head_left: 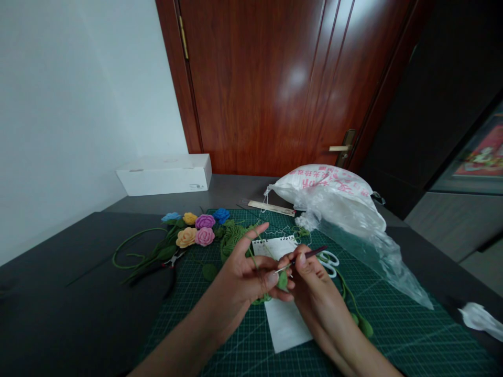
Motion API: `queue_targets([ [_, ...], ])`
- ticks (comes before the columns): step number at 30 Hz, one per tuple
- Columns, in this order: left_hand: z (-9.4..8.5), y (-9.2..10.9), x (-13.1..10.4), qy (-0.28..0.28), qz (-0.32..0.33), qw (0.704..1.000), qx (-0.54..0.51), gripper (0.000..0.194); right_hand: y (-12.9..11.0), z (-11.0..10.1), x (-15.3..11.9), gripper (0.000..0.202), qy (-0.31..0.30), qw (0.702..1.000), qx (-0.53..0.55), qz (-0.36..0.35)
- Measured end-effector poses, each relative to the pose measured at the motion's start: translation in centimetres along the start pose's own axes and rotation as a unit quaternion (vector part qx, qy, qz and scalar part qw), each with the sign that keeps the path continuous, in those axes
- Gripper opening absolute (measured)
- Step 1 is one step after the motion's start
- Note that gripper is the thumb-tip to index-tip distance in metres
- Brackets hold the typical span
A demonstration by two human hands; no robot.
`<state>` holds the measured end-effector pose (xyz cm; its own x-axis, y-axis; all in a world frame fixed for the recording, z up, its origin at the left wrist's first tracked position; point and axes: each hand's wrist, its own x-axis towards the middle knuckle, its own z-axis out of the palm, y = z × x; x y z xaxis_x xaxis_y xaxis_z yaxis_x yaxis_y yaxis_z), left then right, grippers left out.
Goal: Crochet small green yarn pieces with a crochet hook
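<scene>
One left hand (pixel 238 277): pinching green crochet (pixel 282 281), forefinger raised.
Right hand (pixel 319 288): gripping hook (pixel 317 251).
Yarn (pixel 231 242): we're likely stitching, needing tension.

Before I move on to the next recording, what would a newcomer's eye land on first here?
Probably the cluster of bright crocheted flowers, left of the hands on the dark table. Next, the two hands at the centre: the right hand holds a slim hook and the left hand a small green piece. Behind, the glossy red-brown door fills the background.
</scene>
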<state>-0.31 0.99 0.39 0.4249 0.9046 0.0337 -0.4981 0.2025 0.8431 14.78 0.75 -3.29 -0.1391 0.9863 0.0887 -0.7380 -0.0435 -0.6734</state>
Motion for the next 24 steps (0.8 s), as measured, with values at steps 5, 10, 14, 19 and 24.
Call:
queue_targets([
  [5,-0.1,-0.4,0.2,0.018,0.035,0.999,0.021,0.112,0.0,0.5,-0.2,0.026,-0.014,1.0,-0.004,-0.007],
  [10,0.0,-0.2,-0.1,0.024,0.072,0.995,0.064,0.121,-0.1,0.6,-0.4,0.026,-0.017,0.999,-0.043,-0.026],
  [14,-0.2,0.1,-0.1,-0.004,0.091,0.993,0.08,0.137,-0.1,0.5,-0.5,0.024,-0.017,0.995,-0.084,-0.054],
  [19,-0.9,0.2,0.0,-0.042,0.093,0.993,0.064,0.143,-0.3,0.2,-0.6,0.019,-0.041,0.986,-0.131,-0.092],
  [24,-1.2,0.1,0.3,-0.047,0.087,0.993,0.067,0.135,-0.3,0.2,-0.8,0.013,-0.062,0.971,-0.185,-0.136],
])
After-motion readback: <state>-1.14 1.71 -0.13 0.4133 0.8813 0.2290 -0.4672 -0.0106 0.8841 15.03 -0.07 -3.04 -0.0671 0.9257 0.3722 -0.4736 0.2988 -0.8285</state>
